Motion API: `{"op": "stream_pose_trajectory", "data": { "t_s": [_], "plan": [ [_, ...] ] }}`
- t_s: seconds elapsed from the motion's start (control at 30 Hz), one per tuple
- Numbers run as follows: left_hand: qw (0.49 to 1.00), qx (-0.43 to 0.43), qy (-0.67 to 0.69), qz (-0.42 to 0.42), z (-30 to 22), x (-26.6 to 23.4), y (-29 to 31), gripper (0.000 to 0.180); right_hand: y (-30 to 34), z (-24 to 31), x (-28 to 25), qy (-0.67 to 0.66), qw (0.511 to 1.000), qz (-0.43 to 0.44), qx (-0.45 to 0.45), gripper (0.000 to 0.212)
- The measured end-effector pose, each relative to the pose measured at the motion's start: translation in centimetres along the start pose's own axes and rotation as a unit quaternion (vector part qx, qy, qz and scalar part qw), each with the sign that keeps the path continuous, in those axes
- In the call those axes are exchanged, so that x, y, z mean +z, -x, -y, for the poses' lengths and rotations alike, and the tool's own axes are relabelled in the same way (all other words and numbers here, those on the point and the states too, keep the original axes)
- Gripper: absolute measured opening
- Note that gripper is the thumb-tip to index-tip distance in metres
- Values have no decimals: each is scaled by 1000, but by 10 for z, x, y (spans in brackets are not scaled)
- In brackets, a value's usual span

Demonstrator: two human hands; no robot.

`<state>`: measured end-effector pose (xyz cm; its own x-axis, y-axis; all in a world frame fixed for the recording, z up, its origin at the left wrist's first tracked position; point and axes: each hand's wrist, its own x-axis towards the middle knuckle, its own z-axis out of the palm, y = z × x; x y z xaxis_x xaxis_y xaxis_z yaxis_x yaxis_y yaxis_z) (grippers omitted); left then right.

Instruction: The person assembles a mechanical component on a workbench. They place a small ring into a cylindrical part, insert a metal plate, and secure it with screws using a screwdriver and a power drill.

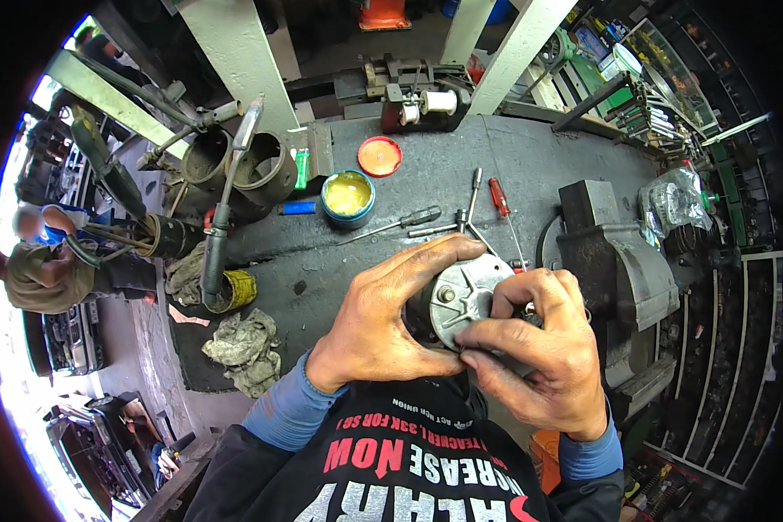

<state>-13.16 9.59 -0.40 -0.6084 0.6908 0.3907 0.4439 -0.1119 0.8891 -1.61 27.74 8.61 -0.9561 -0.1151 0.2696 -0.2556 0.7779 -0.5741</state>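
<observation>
Close in front of my chest, my left hand [373, 317] wraps round a dark cylindrical metal part with a silver ribbed end cover [466, 306], which faces up. A bolt head [445, 294] shows on that cover. My right hand [541, 344] is closed in a pinch at the cover's right and lower edge. Whatever its fingertips hold, if anything, is hidden. Beyond the part, a T-handle wrench [468, 214] and two screwdrivers lie on the dark bench: one with a grey handle [420, 217], one with a red handle [499, 197].
A blue tub of yellow grease [348, 197] stands on the bench [322, 287], its red lid [380, 157] behind it. A bench vise [613, 252] is at right. Rags [242, 337] and metal cylinders [261, 165] are at left. Another person [52, 265] is at far left.
</observation>
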Motion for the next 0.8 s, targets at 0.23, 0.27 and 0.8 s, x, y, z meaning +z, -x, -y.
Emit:
{"op": "stream_pose_trajectory", "data": {
  "t_s": [0.23,0.27,0.8],
  "plan": [
    [1000,4,10,-9,5,3,1,96,-8,10,-3,101,993,10,-62,31],
    [1000,6,8,-8,5,2,1,96,-10,11,-1,109,992,10,-67,32],
    [964,-191,121,-137,35,-25,101,87,-9,8,-3,106,989,29,-97,31]
  ]
}}
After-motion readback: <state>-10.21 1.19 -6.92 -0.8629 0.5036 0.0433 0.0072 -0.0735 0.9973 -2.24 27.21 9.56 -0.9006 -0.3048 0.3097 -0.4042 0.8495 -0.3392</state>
